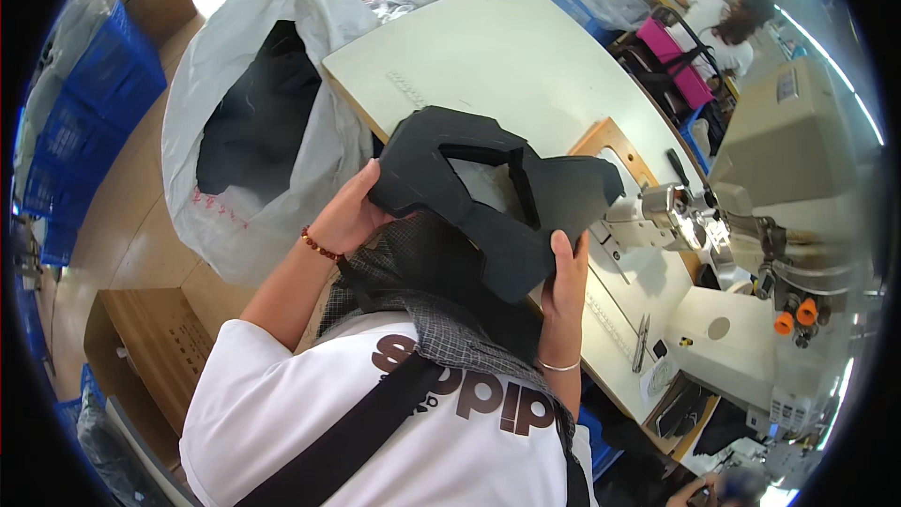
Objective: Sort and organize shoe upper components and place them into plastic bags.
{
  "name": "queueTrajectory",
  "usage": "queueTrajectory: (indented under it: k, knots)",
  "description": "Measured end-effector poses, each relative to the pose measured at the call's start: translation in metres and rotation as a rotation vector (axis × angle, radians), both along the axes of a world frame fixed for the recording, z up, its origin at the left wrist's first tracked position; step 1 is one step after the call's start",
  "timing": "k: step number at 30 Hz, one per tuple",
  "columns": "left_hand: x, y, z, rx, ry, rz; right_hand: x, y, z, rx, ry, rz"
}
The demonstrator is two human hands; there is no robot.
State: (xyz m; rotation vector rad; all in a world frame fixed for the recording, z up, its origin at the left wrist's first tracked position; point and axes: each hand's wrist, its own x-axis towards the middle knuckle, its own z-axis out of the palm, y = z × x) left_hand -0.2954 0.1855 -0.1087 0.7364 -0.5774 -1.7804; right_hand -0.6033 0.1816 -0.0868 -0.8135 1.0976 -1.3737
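Note:
Between my two hands is a black, stiff-looking padded panel (441,155) with angular edges and a large opening through its middle. My left hand (355,209) grips its left corner, thumb on top and fingers hidden beneath. The lower right edge is pinched by my right hand (567,274), its thumb on the near face. The panel is held above my lap, partly over the edge of the white table (507,47). Just right of the panel stands the sewing machine's head (671,211).
A white sack (282,0) of black pieces (263,122) stands left of the table. Snips (642,343) lie on the table's right part. Blue crates (103,94) line the far left, with an open cardboard box (155,347) nearer. Another person (723,28) sits at the back right.

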Motion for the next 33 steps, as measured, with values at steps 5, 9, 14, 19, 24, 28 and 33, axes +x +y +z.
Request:
queueTrajectory:
  k: [5,9,14,19,24,28,33]
  knots:
    - [-0.006,-0.010,0.009,0.061,-0.095,0.000,-0.006,-0.003,-0.004,0.006,-0.013,0.054]
    - [-0.012,-0.008,0.010,0.112,-0.054,0.070,-0.005,-0.003,-0.004,0.000,0.023,0.054]
    - [-0.013,-0.008,0.008,0.127,-0.052,0.071,-0.005,-0.002,0.002,0.002,0.015,0.045]
    - [-0.023,-0.001,0.013,0.139,0.071,0.149,-0.006,-0.002,-0.001,0.003,0.014,0.053]
    - [-0.034,0.005,0.010,0.104,0.117,0.200,-0.012,-0.004,-0.002,0.027,0.041,0.085]
    - [-0.046,0.013,0.007,0.063,0.122,0.239,-0.006,-0.006,0.000,0.059,0.056,0.037]
    - [-0.065,0.016,0.010,0.084,0.175,0.216,-0.011,-0.008,0.001,0.045,0.052,0.089]
